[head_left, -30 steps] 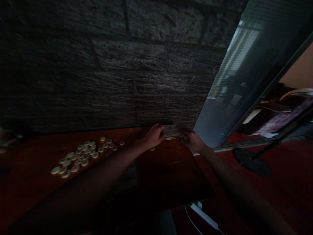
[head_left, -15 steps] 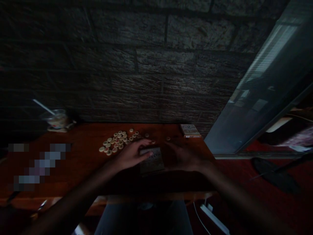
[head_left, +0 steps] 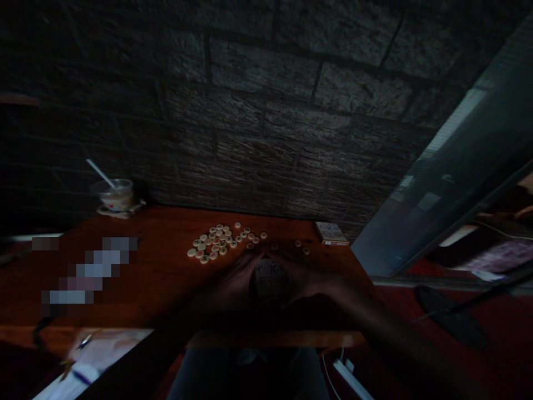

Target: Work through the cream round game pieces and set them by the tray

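Note:
Between my two hands stands a small Chinese chess box (head_left: 269, 279) with dark characters on its pale face, at the near middle of the wooden table. My left hand (head_left: 236, 282) curls round its left side. On the right side, my right hand (head_left: 307, 279) closes in, its fingertips meeting the left ones near the box's far edge. Deep shadow hides most of the fingers and the lower part of the box. Beyond my hands lie round Chinese chess pieces (head_left: 214, 248), bunched to the left, with a few strays to the right.
A second, similar box (head_left: 332, 233) lies at the table's far right corner. A plastic cup with a straw (head_left: 117, 194) stands at the far left. A blurred-out item (head_left: 95, 270) lies on the left of the table (head_left: 158, 283). The stone wall (head_left: 258, 150) borders the far edge.
My hands have come together on the box from both sides; before, they were apart, the left one over its corner. The view has shifted, so the table items appear farther right.

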Demonstrator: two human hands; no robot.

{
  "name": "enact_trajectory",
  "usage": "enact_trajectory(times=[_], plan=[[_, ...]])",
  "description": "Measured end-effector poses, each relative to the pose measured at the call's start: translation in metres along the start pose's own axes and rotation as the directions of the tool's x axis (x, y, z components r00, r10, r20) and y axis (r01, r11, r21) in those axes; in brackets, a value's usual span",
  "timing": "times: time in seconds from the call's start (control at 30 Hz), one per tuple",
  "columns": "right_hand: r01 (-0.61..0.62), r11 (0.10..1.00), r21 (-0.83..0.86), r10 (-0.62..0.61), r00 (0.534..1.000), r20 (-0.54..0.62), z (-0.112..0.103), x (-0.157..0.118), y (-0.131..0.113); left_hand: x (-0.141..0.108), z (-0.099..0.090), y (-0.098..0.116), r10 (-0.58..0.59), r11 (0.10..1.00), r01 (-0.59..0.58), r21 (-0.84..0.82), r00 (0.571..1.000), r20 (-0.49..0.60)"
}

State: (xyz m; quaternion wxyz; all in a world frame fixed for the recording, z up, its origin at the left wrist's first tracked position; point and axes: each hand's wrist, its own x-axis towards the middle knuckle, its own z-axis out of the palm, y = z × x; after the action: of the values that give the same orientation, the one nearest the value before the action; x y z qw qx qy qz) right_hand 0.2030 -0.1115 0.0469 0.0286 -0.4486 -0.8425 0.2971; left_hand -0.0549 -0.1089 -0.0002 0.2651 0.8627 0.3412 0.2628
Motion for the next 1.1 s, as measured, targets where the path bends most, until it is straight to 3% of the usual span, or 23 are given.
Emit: enact_trajectory(times=[0.2, 0.3, 0.37, 0.4, 0.43, 0.53, 0.67, 0.83, 0.93, 1.1], plan=[[0.025, 0.996, -0.080, -0.030, 0.998, -0.053, -0.008, 0.001, -0.017, -0.006, -0.023, 0.001, 0.000, 0.999, 0.001, -0.039, 1.000, 0.017], [0.032, 0.996, -0.079, -0.040, 0.994, -0.103, -0.015, -0.001, -0.032, -0.010, -0.032, 0.001, -0.016, 0.982, 0.015, -0.190, 1.000, -0.001], [0.029, 0.997, -0.065, -0.038, 0.991, -0.132, -0.017, -0.002, -0.039, -0.012, -0.029, -0.003, -0.143, 0.899, 0.098, -0.428, 0.987, -0.074], [0.030, 0.998, -0.058, -0.038, 0.989, -0.145, -0.016, -0.002, -0.040, -0.012, -0.026, -0.006, -0.253, 0.805, 0.150, -0.574, 0.962, -0.105], [0.034, 0.998, -0.052, -0.042, 0.988, -0.151, -0.015, -0.002, -0.040, -0.012, -0.021, -0.011, -0.408, 0.668, 0.204, -0.716, 0.905, -0.123], [0.058, 0.998, -0.030, -0.062, 0.986, -0.152, -0.010, 0.000, -0.038, -0.010, -0.007, -0.023, -0.531, 0.571, 0.247, -0.783, 0.838, -0.123], [0.052, 0.998, 0.024, -0.044, 0.969, -0.242, -0.013, 0.000, -0.040, -0.011, 0.002, -0.029, -0.534, 0.610, 0.220, -0.761, 0.824, -0.190], [0.047, 0.995, 0.084, -0.017, 0.945, -0.327, -0.033, -0.024, -0.041, -0.017, 0.010, -0.018, -0.436, 0.723, 0.161, -0.672, 0.861, -0.263], [0.074, 0.991, 0.107, -0.025, 0.915, -0.403, -0.042, -0.052, -0.025, -0.022, 0.011, -0.012, -0.358, 0.812, 0.156, -0.562, 0.894, -0.270], [-0.024, 0.964, 0.266, 0.118, 0.932, -0.344, -0.037, -0.104, 0.016, -0.026, 0.005, -0.006, -0.290, 0.928, 0.198, -0.315, 0.916, -0.278]])
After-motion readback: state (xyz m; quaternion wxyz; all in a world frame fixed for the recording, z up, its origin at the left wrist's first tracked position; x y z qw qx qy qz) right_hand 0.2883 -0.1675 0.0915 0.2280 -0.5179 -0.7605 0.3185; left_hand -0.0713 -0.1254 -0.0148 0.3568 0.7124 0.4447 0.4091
